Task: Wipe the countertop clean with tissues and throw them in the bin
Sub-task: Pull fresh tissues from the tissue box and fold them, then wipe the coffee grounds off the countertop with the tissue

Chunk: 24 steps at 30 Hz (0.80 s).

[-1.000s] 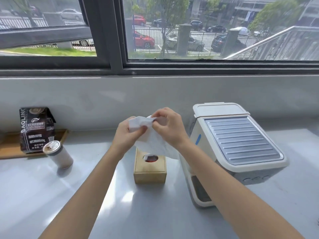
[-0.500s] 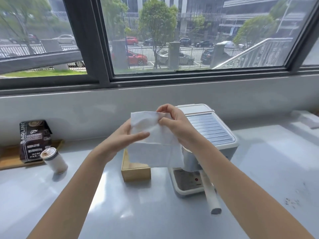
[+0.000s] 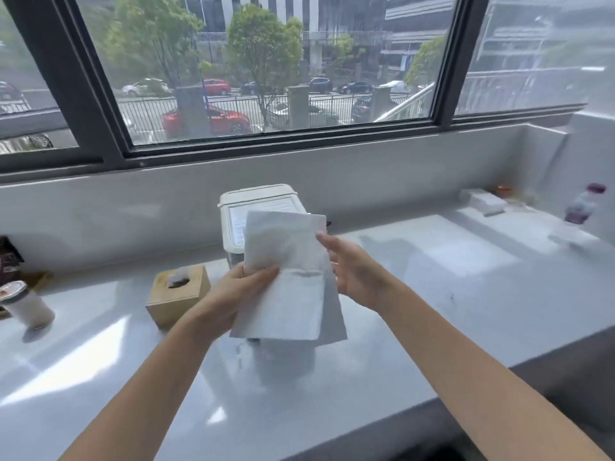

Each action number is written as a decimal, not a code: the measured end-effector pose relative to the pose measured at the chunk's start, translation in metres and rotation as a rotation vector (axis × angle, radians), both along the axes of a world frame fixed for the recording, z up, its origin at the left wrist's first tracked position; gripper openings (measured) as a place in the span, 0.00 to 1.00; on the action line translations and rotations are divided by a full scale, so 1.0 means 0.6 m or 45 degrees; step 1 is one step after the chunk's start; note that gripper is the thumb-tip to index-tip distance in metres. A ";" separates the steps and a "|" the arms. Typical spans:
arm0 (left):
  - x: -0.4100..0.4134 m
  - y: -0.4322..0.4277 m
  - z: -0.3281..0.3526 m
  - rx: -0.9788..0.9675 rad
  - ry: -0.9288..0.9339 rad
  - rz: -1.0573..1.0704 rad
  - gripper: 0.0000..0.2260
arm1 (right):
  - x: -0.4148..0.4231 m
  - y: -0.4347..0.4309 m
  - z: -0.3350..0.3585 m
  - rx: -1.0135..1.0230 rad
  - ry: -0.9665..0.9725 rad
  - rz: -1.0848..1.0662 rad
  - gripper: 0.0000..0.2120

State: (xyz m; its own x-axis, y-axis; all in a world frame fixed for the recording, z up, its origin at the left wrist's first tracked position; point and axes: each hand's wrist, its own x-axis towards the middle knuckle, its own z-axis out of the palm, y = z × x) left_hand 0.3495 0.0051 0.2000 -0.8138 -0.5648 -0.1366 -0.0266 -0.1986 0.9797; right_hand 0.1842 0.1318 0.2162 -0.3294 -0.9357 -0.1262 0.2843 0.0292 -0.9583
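While the sheet hangs in mid-air, these lines run from the near edge outward:
Worktop: the pale grey glossy worktop (image 3: 432,344) under both forearms looks bare close in; small dark specks show to the right, near (image 3: 451,297), and I judge those to be what needs wiping
Left hand: the left hand (image 3: 238,291) holds the thin white paper tissue (image 3: 286,277) at its left edge, about mid-height, thumb on the front face; its fingers pinch the sheet, the rest of them hidden behind it
Right hand: the right hand (image 3: 354,272) sits at the sheet's right edge with fingers loosely spread; whether they grip or only touch, I cannot tell
Tissue, place: held above the worktop, touching nothing below, in front of the white plastic coffee machine (image 3: 259,207)
Tissue, axis: long axis near upright, top leaning slightly away and right; a fold crosses it about halfway down, and a second layer shows behind the lower right
Step in hand: readying the sheet; folding it into a flat pad would likely give firmer strokes than a loose sheet
Care: thin paper probably tears if tugged apart
Left and farther: light wooden tissue box (image 3: 179,294) with the next sheet poking up
Bin: none in view
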 end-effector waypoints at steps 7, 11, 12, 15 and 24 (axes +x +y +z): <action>-0.097 0.144 -0.099 0.095 -0.133 -0.242 0.06 | -0.073 0.204 -0.102 0.220 0.047 0.016 0.15; -0.138 0.197 -0.143 0.278 -0.096 -0.452 0.15 | -0.118 0.272 -0.138 0.220 -0.131 0.045 0.11; -0.148 0.205 -0.148 0.269 -0.121 -0.505 0.15 | -0.129 0.282 -0.148 0.245 -0.165 0.029 0.08; -0.174 0.214 -0.160 0.155 -0.272 -0.605 0.12 | -0.161 0.293 -0.179 0.322 -0.268 -0.048 0.10; -0.305 0.182 -0.181 -0.243 -0.479 -0.610 0.23 | -0.252 0.260 -0.250 0.519 0.015 0.066 0.14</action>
